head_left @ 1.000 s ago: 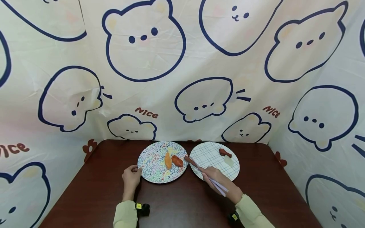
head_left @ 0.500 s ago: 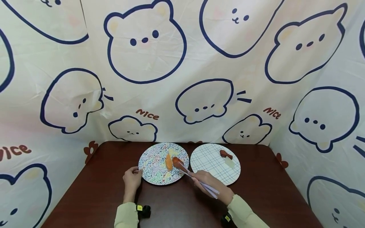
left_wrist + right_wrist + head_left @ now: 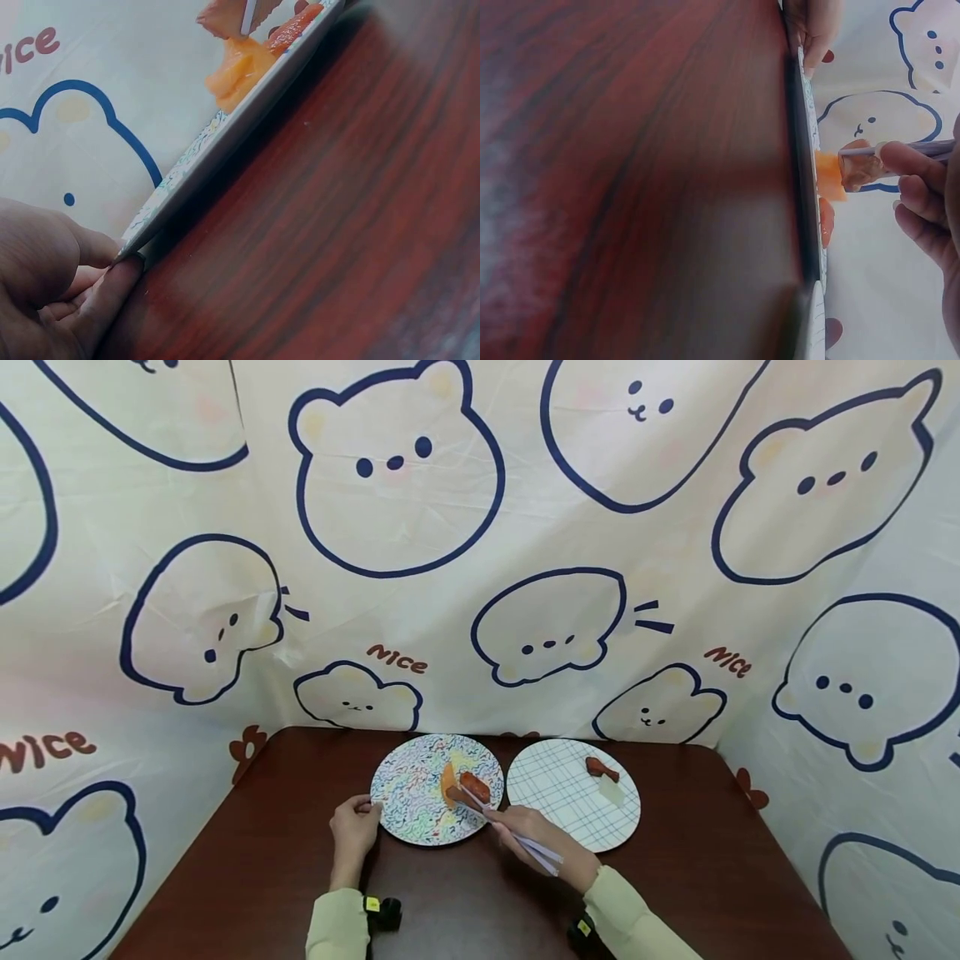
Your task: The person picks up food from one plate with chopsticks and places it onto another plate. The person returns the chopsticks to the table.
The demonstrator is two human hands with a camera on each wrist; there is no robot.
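My left hand (image 3: 354, 837) pinches the near-left rim of a round plate with a colorful squiggle pattern (image 3: 405, 806); the left wrist view has the rim (image 3: 161, 214) between thumb and fingers. In my right hand (image 3: 551, 843) are pale purple chopsticks (image 3: 538, 852). Their tips hold a brown piece of food, perhaps meat (image 3: 859, 165), over the squiggle plate. It hangs close by an orange wedge (image 3: 447, 779); whether they touch I cannot tell. A glossy reddish-brown food piece (image 3: 476, 787) lies on the plate, right of the wedge.
To the right, a white plate with blue grid lines (image 3: 558, 781) bears a small brown drumstick (image 3: 602, 768) and a pale flat piece (image 3: 612, 791). Both plates stand near the back of a dark wooden table (image 3: 465, 902). Behind hangs a bear-print cloth (image 3: 390, 527).
My right hand has carried the brown piece in the chopsticks leftward, from between the plates to over the squiggle plate near the orange wedge. My left hand stays on the rim.
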